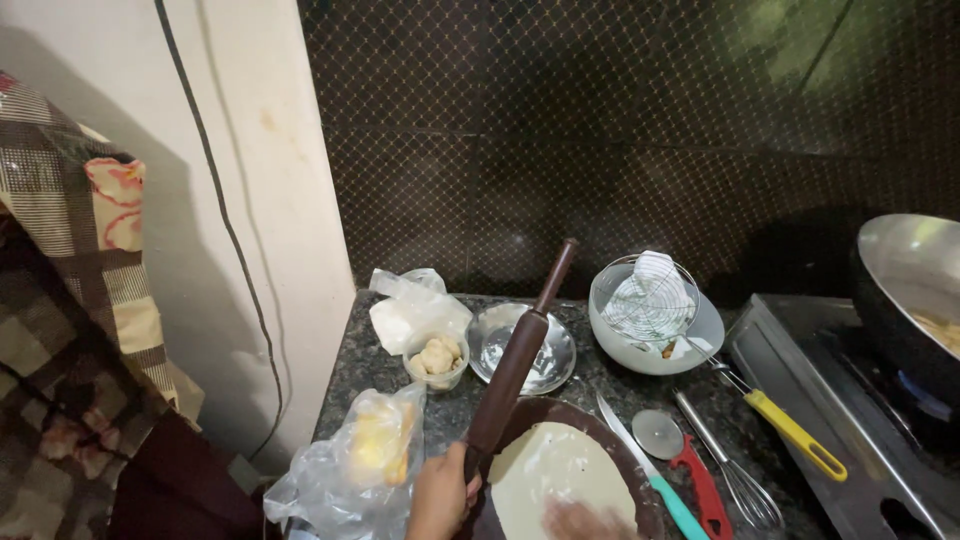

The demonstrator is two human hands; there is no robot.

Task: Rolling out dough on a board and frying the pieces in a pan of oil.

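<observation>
My left hand (442, 497) grips the near end of a dark brown rolling pin (515, 363), which tilts up and away over the counter. A flat round sheet of pale dough (560, 472) lies on a dark round rolling board (545, 412) at the bottom middle. My right hand (588, 521) rests flat on the near part of the dough, blurred and cut off by the frame edge.
Behind the board stand a steel plate (555, 355), a small bowl of dough balls (437, 358), plastic bags (352, 465) and a white bowl holding a wire skimmer (648, 310). A pizza cutter (670, 445), knife (655, 485) and whisk (735, 475) lie to the right. A pan (905, 290) sits on the stove.
</observation>
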